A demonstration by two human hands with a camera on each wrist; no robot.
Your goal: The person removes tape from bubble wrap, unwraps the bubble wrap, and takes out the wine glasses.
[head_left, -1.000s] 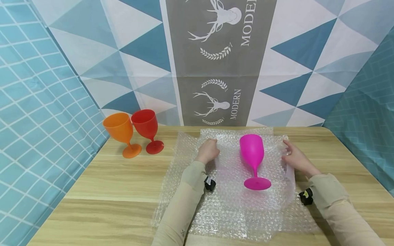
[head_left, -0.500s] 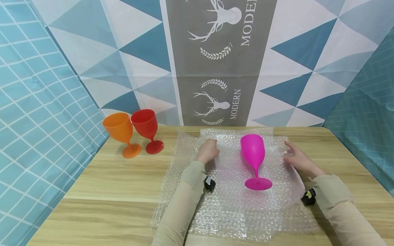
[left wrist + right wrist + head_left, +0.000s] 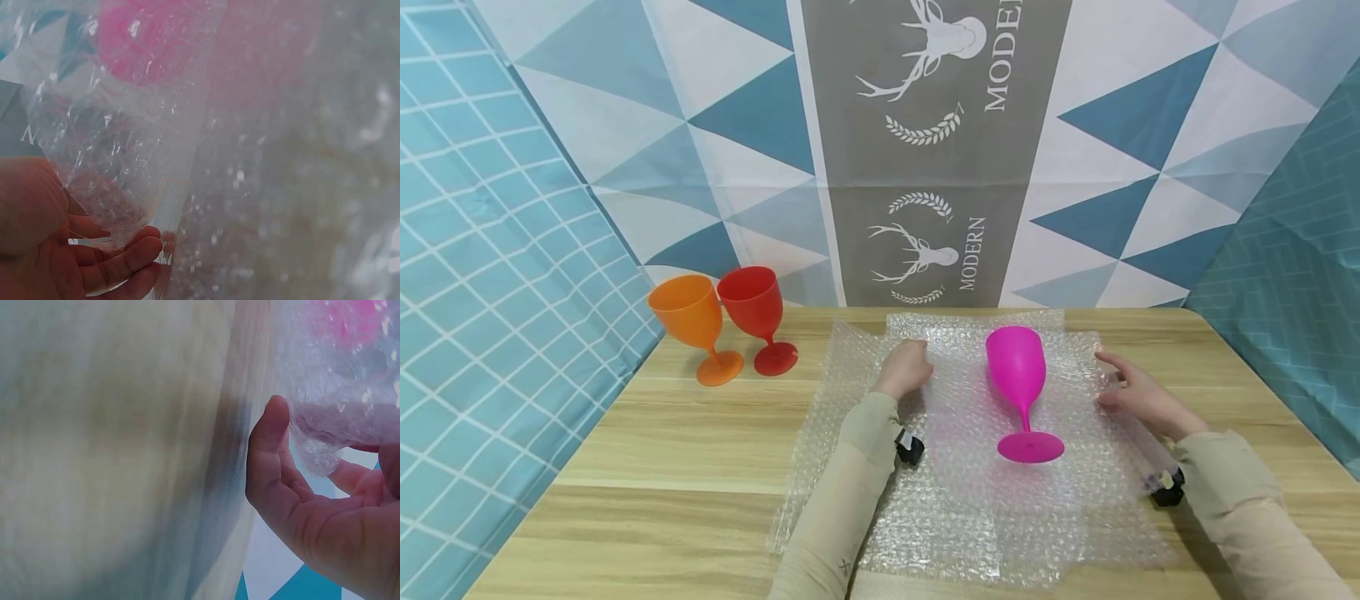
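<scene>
A bright pink plastic goblet (image 3: 1017, 367) lies on sheets of clear bubble wrap (image 3: 958, 529), its bowl toward the wall and its round foot toward me. At the wrap's left side my left hand (image 3: 906, 367) holds an edge; in the left wrist view the edge runs between thumb and curled fingers (image 3: 122, 265). My right hand (image 3: 1150, 400) is at the right edge, with the wrap between thumb and bent fingers in the right wrist view. Through the plastic, the goblet shows there as a pink blur (image 3: 350, 322).
An orange goblet (image 3: 688, 312) and a red goblet (image 3: 752, 304) stand upright side by side at the back left of the wooden table (image 3: 647, 492). Behind the table hangs a patterned cloth (image 3: 917, 167), with blue tiled cloth (image 3: 490, 250) on the left.
My right hand has moved a little to the right, and the wrap's right edge has spread outward. The pink goblet has shifted slightly right. My left hand has stayed in place.
</scene>
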